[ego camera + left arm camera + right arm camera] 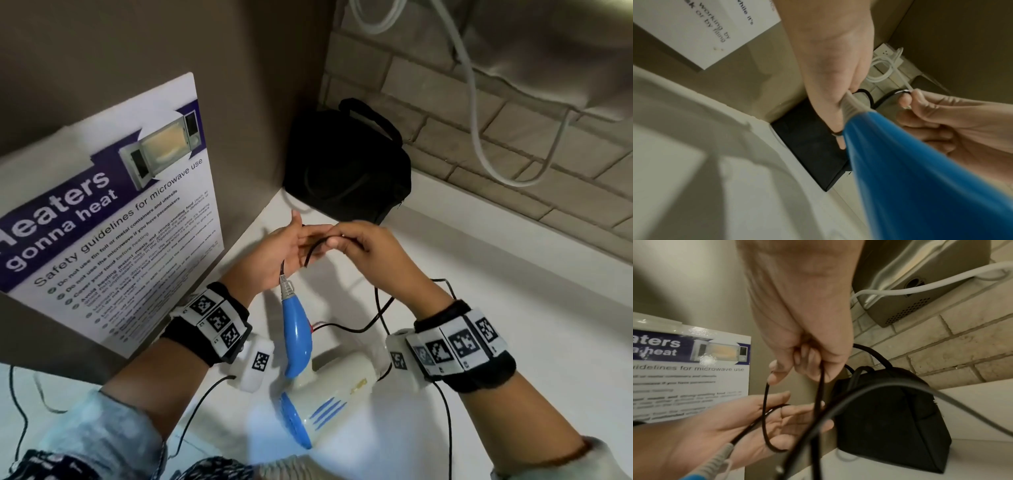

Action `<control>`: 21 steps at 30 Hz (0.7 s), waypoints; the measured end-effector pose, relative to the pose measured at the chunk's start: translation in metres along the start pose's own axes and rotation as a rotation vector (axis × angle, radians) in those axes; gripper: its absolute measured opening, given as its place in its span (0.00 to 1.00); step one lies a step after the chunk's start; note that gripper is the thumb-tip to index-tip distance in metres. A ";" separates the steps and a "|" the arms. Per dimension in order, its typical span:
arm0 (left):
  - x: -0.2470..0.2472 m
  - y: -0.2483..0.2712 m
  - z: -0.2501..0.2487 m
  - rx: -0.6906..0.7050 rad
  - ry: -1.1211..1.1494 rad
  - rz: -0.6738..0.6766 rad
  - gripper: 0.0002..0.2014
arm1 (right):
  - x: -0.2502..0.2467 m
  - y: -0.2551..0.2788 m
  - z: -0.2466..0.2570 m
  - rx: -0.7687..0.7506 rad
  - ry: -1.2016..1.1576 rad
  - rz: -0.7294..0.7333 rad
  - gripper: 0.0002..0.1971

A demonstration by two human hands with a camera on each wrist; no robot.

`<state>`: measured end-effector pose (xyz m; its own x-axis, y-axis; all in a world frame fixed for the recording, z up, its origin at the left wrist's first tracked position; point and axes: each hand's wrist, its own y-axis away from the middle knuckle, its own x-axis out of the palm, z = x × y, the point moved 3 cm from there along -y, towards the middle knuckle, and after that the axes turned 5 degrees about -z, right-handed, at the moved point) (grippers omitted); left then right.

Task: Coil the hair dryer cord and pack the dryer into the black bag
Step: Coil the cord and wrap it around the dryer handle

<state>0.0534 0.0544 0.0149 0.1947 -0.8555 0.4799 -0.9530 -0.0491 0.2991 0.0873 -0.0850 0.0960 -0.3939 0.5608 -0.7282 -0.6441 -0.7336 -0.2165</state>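
Observation:
The white hair dryer [339, 383] lies low over the white counter [496, 308], its blue handle [296, 332] pointing up at my left hand [284, 250]. That hand holds the black cord [356, 329] just above the grey strain relief [286, 287]. The cord [764, 410] crosses the palm and slips between two fingers. My right hand [352, 240] pinches the cord right above the left fingers, and a short loop [774, 449] hangs from it onto the left palm. The rest of the cord trails over the counter. The black bag [346, 164] stands in the corner behind both hands.
A microwave safety poster [113, 222] leans on the left wall. Behind is a brick wall [513, 154] with a hanging white cable [479, 137] and a metal appliance [920, 288] above. Thin black wires [445, 428] run from my wrist cameras.

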 end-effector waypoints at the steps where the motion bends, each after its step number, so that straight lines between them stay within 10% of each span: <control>1: 0.002 0.001 -0.003 0.000 0.002 0.041 0.35 | -0.002 -0.004 -0.001 0.004 0.020 -0.032 0.08; 9: 0.024 0.022 -0.010 -0.055 -0.267 0.256 0.37 | -0.005 -0.016 -0.015 0.008 0.212 -0.163 0.09; 21: -0.001 0.043 -0.019 -0.300 -0.515 0.336 0.26 | -0.006 0.013 -0.069 0.160 0.295 0.154 0.17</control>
<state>0.0163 0.0631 0.0429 -0.3063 -0.9391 0.1555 -0.8223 0.3433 0.4537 0.1267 -0.1243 0.0525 -0.3030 0.2966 -0.9057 -0.6954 -0.7186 -0.0027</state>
